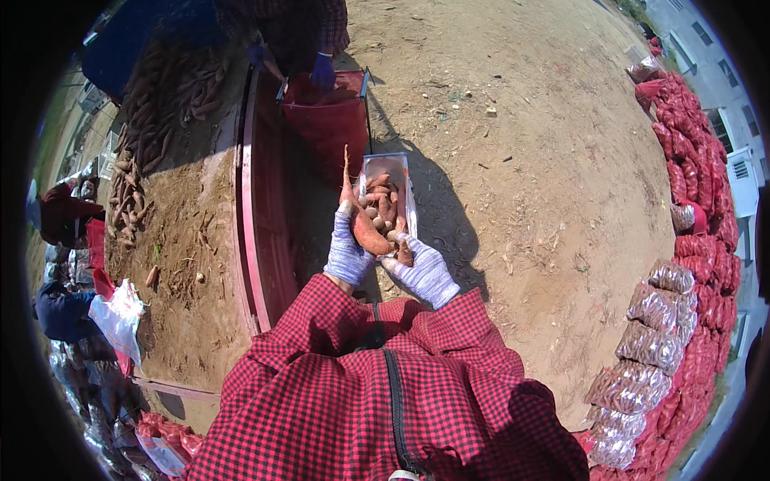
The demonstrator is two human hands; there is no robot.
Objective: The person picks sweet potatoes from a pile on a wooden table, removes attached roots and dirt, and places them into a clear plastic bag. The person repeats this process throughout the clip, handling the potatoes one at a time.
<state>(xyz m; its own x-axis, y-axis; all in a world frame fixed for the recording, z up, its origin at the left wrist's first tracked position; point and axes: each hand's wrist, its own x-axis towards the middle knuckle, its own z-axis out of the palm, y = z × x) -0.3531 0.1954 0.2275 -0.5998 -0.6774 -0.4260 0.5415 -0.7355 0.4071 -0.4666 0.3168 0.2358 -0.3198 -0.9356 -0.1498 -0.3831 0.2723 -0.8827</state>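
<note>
My left hand (351, 243), in a white and purple knit glove with bare fingertips, grips a long sweet potato (366, 230) whose thin root points up and away. My right hand (421, 264), gloved alike, holds a small brownish piece of sweet potato (404, 254) close to the fat end of the long one. Just beyond both hands stands a narrow crate with a pale liner (411, 201), holding many small sweet potatoes (385, 201). Whether the two held pieces touch each other cannot be told.
Left of me runs the red side wall of a truck bed (255, 240) with soil and heaped sweet potatoes (129, 198). A person in purple gloves (323, 72) works at a red mesh bag on a frame (325, 120). More people are far left. Filled red bags (701, 240) are stacked right.
</note>
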